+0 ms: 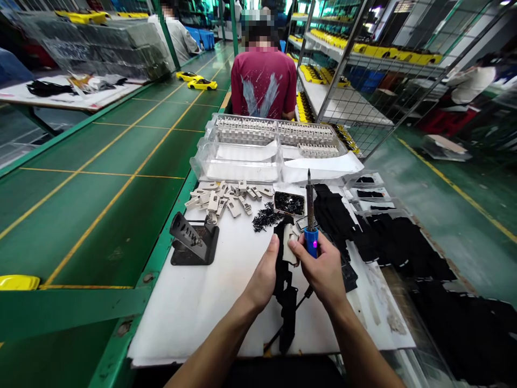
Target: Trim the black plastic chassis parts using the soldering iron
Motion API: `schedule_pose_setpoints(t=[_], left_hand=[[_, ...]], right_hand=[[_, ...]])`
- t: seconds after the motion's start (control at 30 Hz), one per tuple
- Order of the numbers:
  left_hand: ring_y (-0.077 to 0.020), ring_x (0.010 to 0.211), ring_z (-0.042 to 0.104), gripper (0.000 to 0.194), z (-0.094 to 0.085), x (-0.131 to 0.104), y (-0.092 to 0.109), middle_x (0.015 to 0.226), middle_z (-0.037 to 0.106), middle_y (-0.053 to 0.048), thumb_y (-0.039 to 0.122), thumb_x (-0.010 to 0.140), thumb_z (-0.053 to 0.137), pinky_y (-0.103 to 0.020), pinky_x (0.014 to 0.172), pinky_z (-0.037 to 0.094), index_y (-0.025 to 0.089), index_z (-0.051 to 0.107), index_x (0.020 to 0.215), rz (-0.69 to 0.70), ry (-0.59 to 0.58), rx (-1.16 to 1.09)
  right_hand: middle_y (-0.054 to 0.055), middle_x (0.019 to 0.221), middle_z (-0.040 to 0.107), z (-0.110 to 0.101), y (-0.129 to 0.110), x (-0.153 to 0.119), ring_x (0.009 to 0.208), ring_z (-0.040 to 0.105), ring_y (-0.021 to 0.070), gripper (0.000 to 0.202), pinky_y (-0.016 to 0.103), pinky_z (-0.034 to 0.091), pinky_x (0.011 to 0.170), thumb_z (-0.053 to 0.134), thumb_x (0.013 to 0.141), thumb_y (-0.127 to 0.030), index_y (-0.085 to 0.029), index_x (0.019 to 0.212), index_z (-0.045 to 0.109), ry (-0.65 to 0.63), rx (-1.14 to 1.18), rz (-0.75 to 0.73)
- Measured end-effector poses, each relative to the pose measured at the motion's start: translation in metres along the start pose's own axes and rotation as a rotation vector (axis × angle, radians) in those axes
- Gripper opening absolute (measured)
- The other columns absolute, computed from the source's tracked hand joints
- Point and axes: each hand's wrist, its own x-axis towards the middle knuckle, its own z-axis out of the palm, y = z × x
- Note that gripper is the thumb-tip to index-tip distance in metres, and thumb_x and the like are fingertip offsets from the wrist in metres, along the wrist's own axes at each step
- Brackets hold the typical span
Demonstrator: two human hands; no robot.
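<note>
Currently L hand [260, 276] grasping blk part [288, 310], R hand [326, 269] grasping soldering iron [311, 216], tip up.

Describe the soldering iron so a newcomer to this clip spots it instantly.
Find the white worktop, then the person's right hand above it. The soldering iron rises from that hand, tip up. Its blue handle sets it apart from the black pieces and pale pieces nearby.
</note>
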Motion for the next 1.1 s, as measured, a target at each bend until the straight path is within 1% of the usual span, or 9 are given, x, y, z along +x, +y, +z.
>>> schedule_pose_setpoints(t=[0.1,0.2,0.33,0.43,0.53,0.67,0.77,0.9,1.1], left_hand=[[-0.0318,0.108,0.063,0.055,0.002,0.0,0.004,0.1,0.074,-0.009,0.054,0.085,0.059,-0.039,0.093,0.048,0.016,0.064,0.125,-0.006,-0.057,0.09],[-0.0323,0.106,0.063,0.055,0.001,0.001,0.007,0.095,0.075,-0.008,0.055,0.085,0.059,-0.04,0.091,0.049,0.017,0.066,0.122,-0.01,-0.069,0.127],[-0.031,0.099,0.066,0.056,0.001,0.001,0.007,0.086,0.075,-0.008,0.059,0.082,0.06,-0.038,0.084,0.052,0.018,0.068,0.119,-0.093,-0.066,0.103],[-0.03,0.098,0.067,0.058,0.002,0.0,0.004,0.09,0.076,-0.008,0.061,0.084,0.056,-0.037,0.085,0.052,0.017,0.067,0.122,-0.171,-0.056,0.032],[-0.0295,0.103,0.066,0.062,0.002,-0.001,0.003,0.102,0.075,-0.009,0.061,0.089,0.046,-0.039,0.091,0.05,0.017,0.062,0.129,-0.224,-0.082,-0.056],[-0.0286,0.108,0.065,0.06,0.001,-0.002,0.005,0.113,0.072,-0.009,0.057,0.092,0.044,-0.04,0.097,0.048,0.018,0.056,0.135,-0.167,-0.067,-0.107],[-0.0279,0.109,0.065,0.057,0.0,-0.002,0.008,0.113,0.072,-0.009,0.054,0.091,0.047,-0.038,0.098,0.048,0.018,0.056,0.135,-0.141,-0.02,-0.093],[-0.0285,0.112,0.063,0.058,0.002,-0.003,0.01,0.111,0.072,-0.01,0.054,0.091,0.046,-0.039,0.1,0.047,0.015,0.057,0.133,-0.141,-0.037,-0.092],[-0.0289,0.12,0.058,0.056,0.0,-0.004,0.008,0.117,0.071,-0.008,0.054,0.091,0.048,-0.04,0.108,0.038,0.018,0.058,0.133,-0.083,-0.015,-0.051]], right_hand=[[-0.006,0.054,0.048,0.001,-0.002,-0.001,0.049,0.039,0.0104,0.026,0.024,0.033,0.049,0.069,0.078,-0.042,-0.021,0.073,0.054,0.019,-0.01,0.0],[-0.006,0.055,0.046,0.001,-0.005,-0.003,0.049,0.037,0.0102,0.026,0.024,0.032,0.049,0.069,0.077,-0.041,-0.021,0.072,0.054,0.042,-0.03,-0.033],[-0.005,0.058,0.047,0.001,-0.009,-0.005,0.053,0.039,0.011,0.027,0.024,0.034,0.051,0.069,0.078,-0.04,-0.021,0.069,0.052,0.047,-0.039,-0.052],[-0.005,0.059,0.047,0.001,-0.01,-0.004,0.053,0.041,0.0109,0.027,0.024,0.036,0.051,0.069,0.078,-0.041,-0.021,0.071,0.052,0.037,0.042,-0.019],[-0.006,0.055,0.045,0.003,-0.009,-0.005,0.048,0.039,0.01,0.027,0.024,0.034,0.047,0.07,0.078,-0.042,-0.021,0.074,0.053,0.043,0.148,0.043],[-0.007,0.05,0.044,0.005,-0.008,-0.008,0.041,0.037,0.0094,0.028,0.024,0.03,0.041,0.072,0.077,-0.044,-0.022,0.077,0.054,0.066,0.214,0.095],[-0.008,0.05,0.045,0.005,-0.009,-0.01,0.04,0.037,0.0087,0.029,0.023,0.029,0.04,0.072,0.076,-0.044,-0.022,0.077,0.054,0.093,0.219,0.081],[-0.007,0.05,0.044,0.004,-0.008,-0.011,0.04,0.037,0.0084,0.029,0.023,0.029,0.04,0.071,0.078,-0.044,-0.022,0.078,0.053,0.084,0.217,0.067],[-0.005,0.057,0.046,0.005,-0.008,-0.013,0.047,0.04,0.0098,0.026,0.024,0.035,0.046,0.069,0.08,-0.042,-0.021,0.078,0.053,0.081,0.159,0.006]])
